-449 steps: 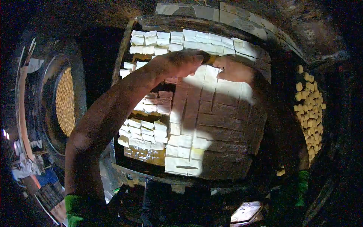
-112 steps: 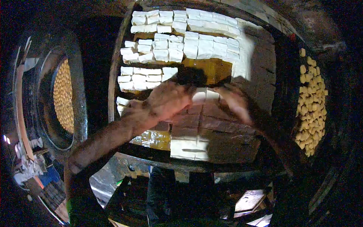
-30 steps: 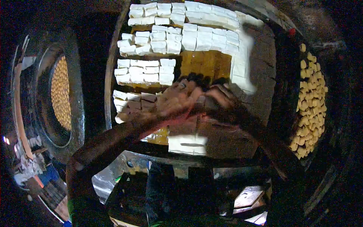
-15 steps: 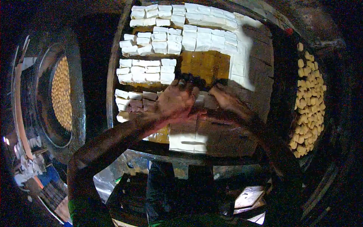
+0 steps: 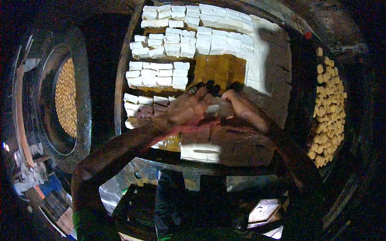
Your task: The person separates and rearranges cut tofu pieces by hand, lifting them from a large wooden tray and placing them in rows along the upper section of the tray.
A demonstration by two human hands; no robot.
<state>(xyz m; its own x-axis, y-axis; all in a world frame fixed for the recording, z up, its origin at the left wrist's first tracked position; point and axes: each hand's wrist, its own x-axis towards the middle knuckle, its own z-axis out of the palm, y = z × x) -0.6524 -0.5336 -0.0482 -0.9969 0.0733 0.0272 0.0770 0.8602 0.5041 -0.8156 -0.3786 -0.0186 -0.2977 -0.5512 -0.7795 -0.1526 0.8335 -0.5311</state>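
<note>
Pale rectangular blocks (image 5: 225, 42) lie in rows on a large brown wooden board (image 5: 219, 68). My left hand (image 5: 189, 107), with a ring on one finger, bends its fingers over the far edge of a shaded row of blocks near the middle. At the other end of this row (image 5: 212, 109), my right hand (image 5: 244, 107) has its fingers curled down against the blocks. The two hands are a short way apart, with a block showing between them. Their fingertips and the undersides of the held blocks are hidden in shadow.
On the left stands a round dark vessel (image 5: 47, 100) with many small yellowish pieces (image 5: 66, 98). A heap of yellow cubes (image 5: 330, 112) lies to the right. The board's dark front rim (image 5: 189, 166) is near my legs.
Since the earliest frame, blocks have been separated into rows and bare wood has appeared at the board's middle. Both hands have come nearer to me. In the last half second they have barely moved.
</note>
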